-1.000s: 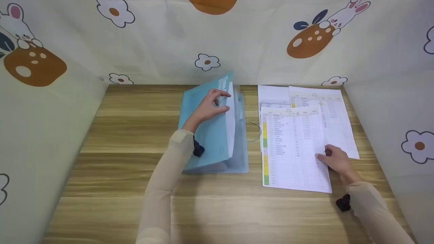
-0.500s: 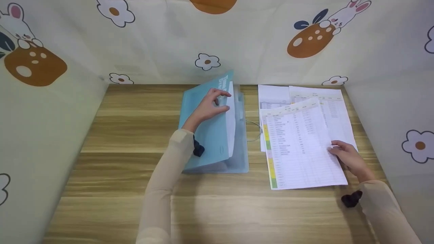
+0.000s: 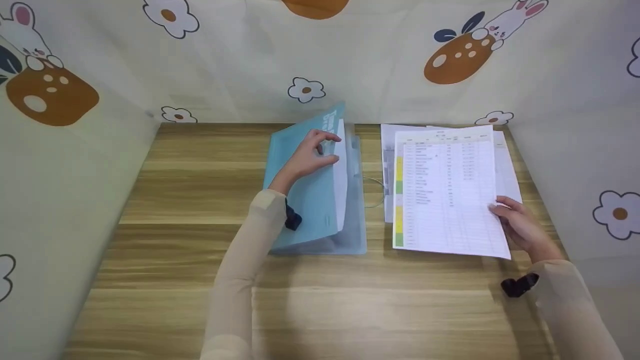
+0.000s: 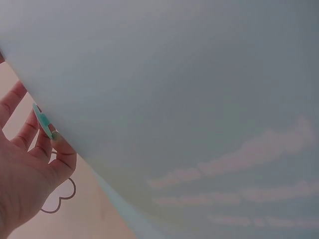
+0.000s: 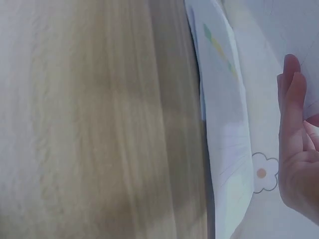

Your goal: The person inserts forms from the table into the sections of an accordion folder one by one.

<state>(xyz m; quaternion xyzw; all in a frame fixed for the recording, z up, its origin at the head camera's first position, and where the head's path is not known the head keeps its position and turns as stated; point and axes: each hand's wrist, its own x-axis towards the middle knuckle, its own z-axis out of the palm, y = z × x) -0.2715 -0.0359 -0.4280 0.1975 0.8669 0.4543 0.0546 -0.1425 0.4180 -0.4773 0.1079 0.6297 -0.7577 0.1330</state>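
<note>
My left hand (image 3: 307,157) pinches the free edge of the half-raised cover of a light-blue plastic folder (image 3: 310,210). White paper (image 3: 341,195) shows just inside that cover. In the left wrist view, a small teal piece (image 4: 44,121) sits by the fingertips at the cover's edge; what it is I cannot tell. On the right, my right hand (image 3: 522,225) pinches the right edge of a printed sheet (image 3: 450,200) with a yellow and green strip, held up over other papers (image 3: 507,162). The right wrist view shows the held sheet (image 5: 311,92) apart from the papers on the table.
An elastic cord (image 3: 376,192) loops out from the folder's right side. Papers under the held sheet lie near the back edge of the wooden table (image 3: 330,310). Patterned cloth (image 3: 240,65) surrounds the table at the back and sides.
My right hand has lifted the printed sheet and moved it up and to the right, tilting it and then straightening it. The left hand and the folder cover stay where they were.
</note>
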